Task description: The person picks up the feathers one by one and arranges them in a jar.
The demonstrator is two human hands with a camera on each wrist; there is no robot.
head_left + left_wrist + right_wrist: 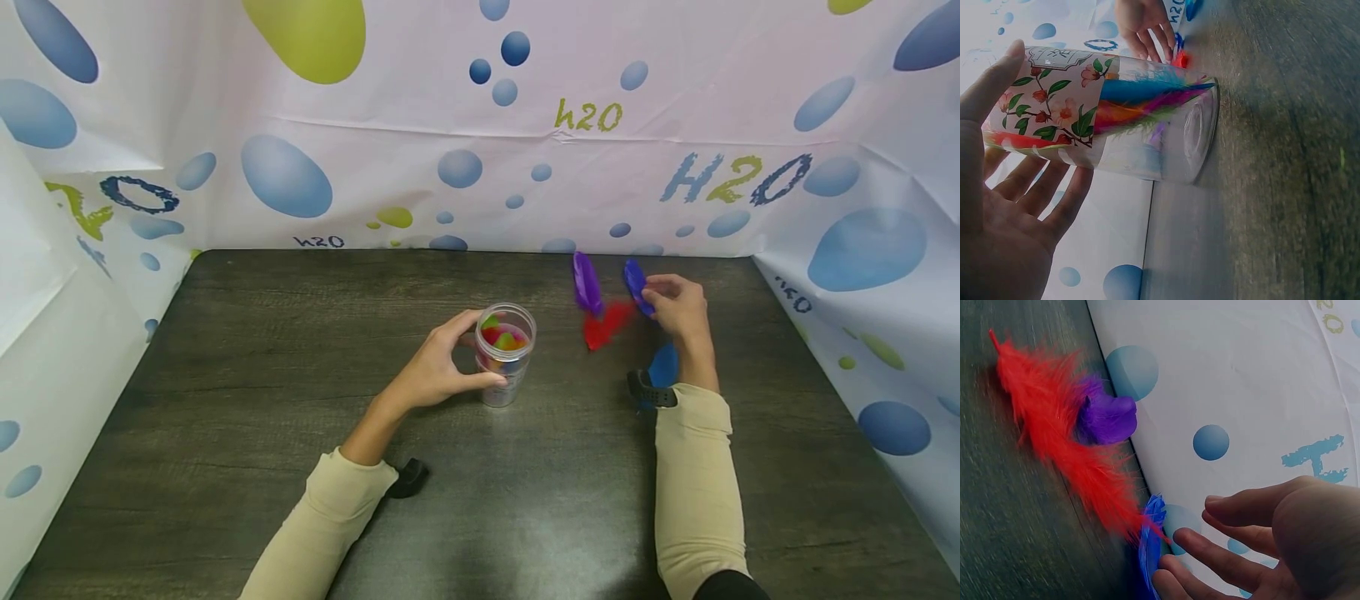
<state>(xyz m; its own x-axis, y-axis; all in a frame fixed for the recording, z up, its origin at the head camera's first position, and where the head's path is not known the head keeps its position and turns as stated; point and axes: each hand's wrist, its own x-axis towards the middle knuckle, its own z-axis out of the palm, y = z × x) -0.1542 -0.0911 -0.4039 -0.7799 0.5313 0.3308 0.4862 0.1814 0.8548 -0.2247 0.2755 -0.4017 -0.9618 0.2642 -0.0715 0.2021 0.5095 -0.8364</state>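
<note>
Jar [516, 367] stands mouth up, feathers [506, 337] inside; the left hand [441, 364] grips its side, presumably for steadiness. Beside the dark-blue feather [637, 286], the right hand's [679, 310] fingers lie loosely parted.

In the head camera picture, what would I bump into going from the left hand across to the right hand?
Left hand → clear cup → purple feather → dark blue feather → right hand.

Left arm [326, 521] slanted inward, left grip [441, 365] curved — right arm [697, 483] extended, right grip [679, 308] loosely bent.
</note>
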